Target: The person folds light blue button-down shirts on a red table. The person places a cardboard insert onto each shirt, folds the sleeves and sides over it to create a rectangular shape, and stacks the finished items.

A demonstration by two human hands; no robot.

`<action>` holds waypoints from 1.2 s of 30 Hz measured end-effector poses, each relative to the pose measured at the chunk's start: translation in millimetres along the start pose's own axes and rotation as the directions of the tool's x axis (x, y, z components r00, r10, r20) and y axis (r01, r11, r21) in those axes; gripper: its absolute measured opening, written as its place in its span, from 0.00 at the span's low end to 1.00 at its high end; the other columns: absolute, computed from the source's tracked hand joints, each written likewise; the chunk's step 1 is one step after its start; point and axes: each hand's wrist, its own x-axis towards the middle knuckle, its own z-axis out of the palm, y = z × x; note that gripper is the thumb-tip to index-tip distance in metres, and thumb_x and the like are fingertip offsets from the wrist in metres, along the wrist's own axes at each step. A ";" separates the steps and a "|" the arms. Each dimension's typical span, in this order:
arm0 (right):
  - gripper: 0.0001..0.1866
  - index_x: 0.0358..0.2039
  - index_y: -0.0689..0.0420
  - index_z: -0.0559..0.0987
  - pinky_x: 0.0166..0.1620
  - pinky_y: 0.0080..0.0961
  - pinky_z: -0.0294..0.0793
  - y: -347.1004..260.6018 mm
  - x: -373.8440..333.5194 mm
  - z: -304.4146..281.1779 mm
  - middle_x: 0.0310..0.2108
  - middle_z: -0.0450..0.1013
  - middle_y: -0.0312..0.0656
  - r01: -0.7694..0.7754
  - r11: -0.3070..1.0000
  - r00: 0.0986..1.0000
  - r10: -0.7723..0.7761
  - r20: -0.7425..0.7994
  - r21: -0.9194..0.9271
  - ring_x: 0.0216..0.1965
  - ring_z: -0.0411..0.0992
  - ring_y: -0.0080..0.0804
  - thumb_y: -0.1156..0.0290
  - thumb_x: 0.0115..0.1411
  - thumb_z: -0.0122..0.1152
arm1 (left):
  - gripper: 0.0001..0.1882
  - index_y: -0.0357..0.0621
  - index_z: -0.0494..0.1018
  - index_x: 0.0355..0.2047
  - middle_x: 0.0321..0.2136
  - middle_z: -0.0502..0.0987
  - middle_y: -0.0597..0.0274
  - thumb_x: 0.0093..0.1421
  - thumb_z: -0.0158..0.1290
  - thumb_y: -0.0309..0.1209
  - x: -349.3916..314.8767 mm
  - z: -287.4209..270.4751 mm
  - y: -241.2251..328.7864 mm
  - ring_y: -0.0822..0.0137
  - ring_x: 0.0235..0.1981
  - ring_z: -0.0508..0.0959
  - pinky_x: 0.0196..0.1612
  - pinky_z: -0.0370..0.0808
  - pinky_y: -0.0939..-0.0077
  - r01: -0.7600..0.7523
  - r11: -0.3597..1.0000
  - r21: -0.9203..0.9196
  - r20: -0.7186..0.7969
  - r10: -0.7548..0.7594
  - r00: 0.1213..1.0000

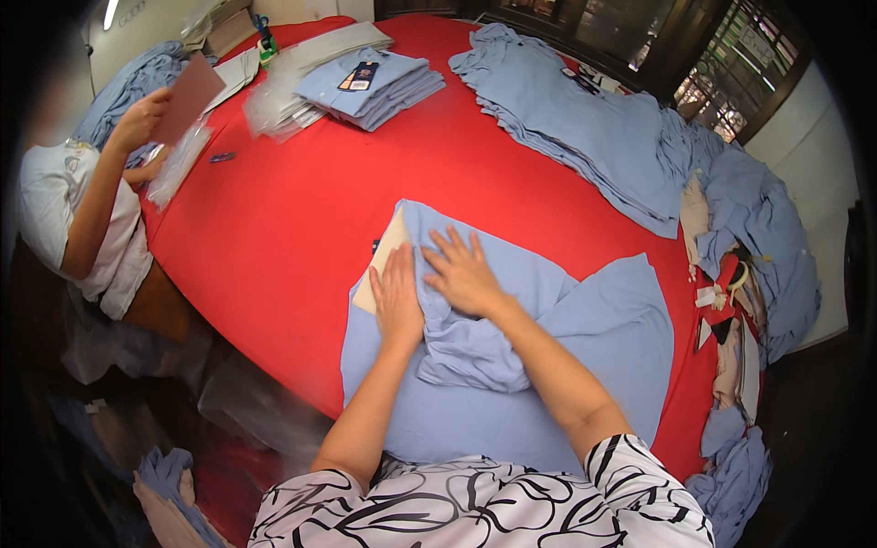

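A light blue garment (612,338) lies spread before me, partly folded over and bunched in the middle. At its left edge sits a flat cream-coloured piece (395,234); I cannot tell whether it is card or cloth. My left hand (397,297) rests flat at the border between this piece and the blue cloth, fingers stretched out together. With fingers spread, my right hand (464,274) presses on the blue cloth just to the right. Neither hand grips anything. A small dark tab shows beside the cream piece.
The red-covered table (274,219) carries a stack of folded blue shirts (370,87) with a tag, clear plastic bags (274,100), and a blue garment pile (575,128) at the back right. A co-worker (91,210) at the left holds a brownish card (190,99). More blue cloth (763,247) hangs at the right edge.
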 end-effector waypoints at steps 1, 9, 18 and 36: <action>0.27 0.63 0.55 0.67 0.71 0.51 0.40 -2.5 -7.8 7.4 0.67 0.58 0.49 0.026 0.996 1.000 -0.027 -0.009 -0.082 0.72 0.49 0.41 0.58 0.67 0.51 | 0.35 0.45 0.56 0.67 0.68 0.57 0.62 0.57 0.45 0.19 3.4 -4.4 5.8 0.61 0.67 0.59 0.69 0.44 0.40 0.003 1.000 -0.029 -0.019 -0.003 1.000; 0.24 0.49 0.54 0.80 0.63 0.42 0.64 111.0 -78.8 -124.6 0.55 0.73 0.47 -0.437 0.893 0.882 0.403 -0.246 -0.106 0.60 0.66 0.45 0.84 0.52 0.51 | 0.41 0.67 0.57 0.68 0.71 0.52 0.71 0.56 0.43 0.16 1.1 -20.3 19.1 0.57 0.66 0.60 0.68 0.44 0.35 -0.145 0.947 0.288 0.077 0.128 0.989; 0.12 0.34 0.53 0.75 0.52 0.46 0.63 142.5 -323.0 -212.2 0.35 0.72 0.41 -0.791 0.538 0.595 0.563 -0.574 -0.292 0.45 0.66 0.45 0.80 0.46 0.58 | 0.26 0.49 0.79 0.48 0.43 0.71 0.58 0.53 0.45 0.13 -1.4 -9.1 17.1 0.56 0.51 0.69 0.64 0.63 0.57 -0.194 0.979 0.065 0.010 0.194 0.981; 0.30 0.63 0.55 0.68 0.71 0.49 0.39 176.6 -346.7 -110.5 0.68 0.55 0.50 -0.868 0.442 0.486 0.663 -0.570 -0.226 0.70 0.50 0.45 0.53 0.65 0.54 | 0.33 0.63 0.75 0.56 0.56 0.69 0.64 0.46 0.65 0.32 8.8 -71.3 -2.3 0.51 0.58 0.64 0.65 0.55 0.53 -0.350 0.932 0.100 0.434 0.275 0.858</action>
